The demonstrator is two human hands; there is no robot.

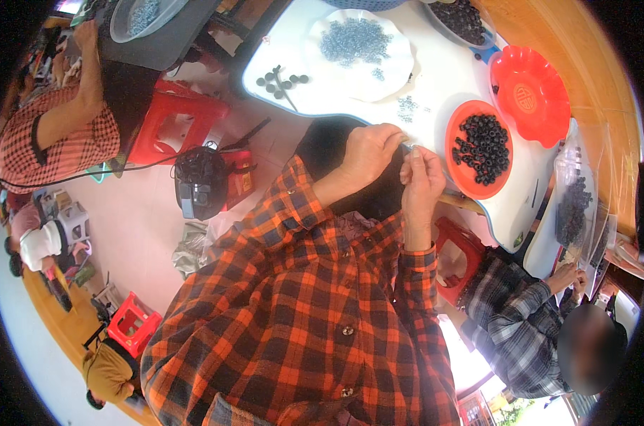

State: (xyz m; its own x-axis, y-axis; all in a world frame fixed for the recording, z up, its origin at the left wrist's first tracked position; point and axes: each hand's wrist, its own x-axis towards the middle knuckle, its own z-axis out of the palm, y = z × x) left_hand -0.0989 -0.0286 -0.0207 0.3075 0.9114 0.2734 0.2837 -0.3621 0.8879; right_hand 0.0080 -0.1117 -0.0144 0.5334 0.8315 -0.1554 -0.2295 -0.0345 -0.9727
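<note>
Two narrow pinches, by the left hand point(368, 153) and the right hand point(422, 179), meet at a tiny piece point(407, 145) too small to identify, seemingly mid-assembly, which probably calls for a steady push next, with black beads point(483, 145) at three o'clock and clear bits point(354, 41) piled at eleven.

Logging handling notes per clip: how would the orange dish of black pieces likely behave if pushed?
The orange dish would probably slide rather than tip, as it looks wide and shallow. The black pieces look small, rounded and loose, so some may shift or roll inside.
</note>
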